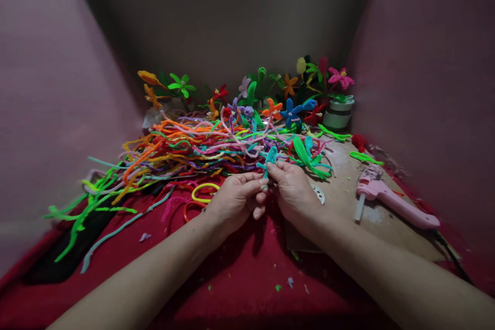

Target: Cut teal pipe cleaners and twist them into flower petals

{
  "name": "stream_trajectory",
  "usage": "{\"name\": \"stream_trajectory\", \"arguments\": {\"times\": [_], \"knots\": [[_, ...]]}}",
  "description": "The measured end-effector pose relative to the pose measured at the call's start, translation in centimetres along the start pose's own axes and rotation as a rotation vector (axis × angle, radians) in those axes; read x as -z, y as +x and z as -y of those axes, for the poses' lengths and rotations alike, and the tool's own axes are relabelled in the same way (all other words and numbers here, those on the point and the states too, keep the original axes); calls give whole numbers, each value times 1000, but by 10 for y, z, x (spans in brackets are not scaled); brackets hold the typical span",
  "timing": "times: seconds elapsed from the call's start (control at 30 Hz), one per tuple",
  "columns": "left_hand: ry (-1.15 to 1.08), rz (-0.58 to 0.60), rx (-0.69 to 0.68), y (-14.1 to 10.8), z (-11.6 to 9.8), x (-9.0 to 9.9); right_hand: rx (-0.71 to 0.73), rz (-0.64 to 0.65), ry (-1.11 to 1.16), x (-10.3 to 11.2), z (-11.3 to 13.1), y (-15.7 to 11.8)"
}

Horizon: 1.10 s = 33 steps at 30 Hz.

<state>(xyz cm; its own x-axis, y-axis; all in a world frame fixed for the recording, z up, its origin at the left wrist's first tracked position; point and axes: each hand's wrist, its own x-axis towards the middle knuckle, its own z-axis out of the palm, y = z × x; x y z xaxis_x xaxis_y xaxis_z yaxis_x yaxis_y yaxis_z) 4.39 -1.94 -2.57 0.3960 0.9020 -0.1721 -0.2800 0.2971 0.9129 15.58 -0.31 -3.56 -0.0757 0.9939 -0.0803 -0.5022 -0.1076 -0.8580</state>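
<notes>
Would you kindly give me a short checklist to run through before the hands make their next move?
1. Turquoise piece held: ok, pinched in the right hand.
2. Left hand gripping it too: cannot tell; its fingertips are at the lower end.
3. Scissors in view: ok, handles show beside the left hand; the blades cannot be made out.
4. Glue gun off the cloth: ok, it lies on the cardboard.
5. Glue gun hot: cannot tell.
6. Cloth free of scraps: not ok, several lie in front of the hands.
</notes>
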Motion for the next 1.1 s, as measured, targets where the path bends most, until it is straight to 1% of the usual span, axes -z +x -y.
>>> {"name": "stream_trajectory", "arguments": {"times": [0.07, 0.1, 0.27, 0.4, 0.47, 0.53, 0.57, 0.63, 0.7, 0.73, 0.77, 0.83, 0.9, 0.93, 1.03, 1.1], "knots": [[-42, 53, 10, 2, 3, 1, -14, -14, 10, 1, -1, 1], [-37, 62, 12, 2, 4, 1, -13, -20, 14, 1, -1, 1], [10, 5, 3, -1, 5, -1, -9, -23, 29, 0, -1, -1], [-62, 12, 91, -4, 2, -1, -37, -11, 18, -3, -4, -4], [-110, 14, 156, -5, 0, -1, -33, -33, 16, -4, -4, -5], [-153, 27, 186, -7, 0, -2, -39, -49, 30, -5, -3, -5], [-154, 42, 166, -8, 1, -2, -52, -47, 40, -6, -2, -5], [-58, 35, 38, -9, 4, -5, -77, -38, 69, -8, 1, -5], [138, -37, -104, -10, 9, -7, -88, -32, 99, -8, 3, -4], [243, -82, -147, -10, 11, -8, -89, -33, 110, -8, 3, -4], [337, -128, -174, -10, 13, -9, -86, -36, 119, -8, 3, -4], [471, -195, -185, -11, 14, -10, -76, -40, 120, -7, 2, -5], [526, -211, -145, -11, 11, -9, -81, -31, 113, -6, 1, -5], [503, -184, -88, -11, 8, -9, -87, -23, 108, -6, 1, -6], [271, -18, 152, -12, -2, -5, -81, -34, 79, -8, 2, -8], [123, 42, 253, -13, -9, -2, -59, -56, 58, -8, 2, -10]]}}
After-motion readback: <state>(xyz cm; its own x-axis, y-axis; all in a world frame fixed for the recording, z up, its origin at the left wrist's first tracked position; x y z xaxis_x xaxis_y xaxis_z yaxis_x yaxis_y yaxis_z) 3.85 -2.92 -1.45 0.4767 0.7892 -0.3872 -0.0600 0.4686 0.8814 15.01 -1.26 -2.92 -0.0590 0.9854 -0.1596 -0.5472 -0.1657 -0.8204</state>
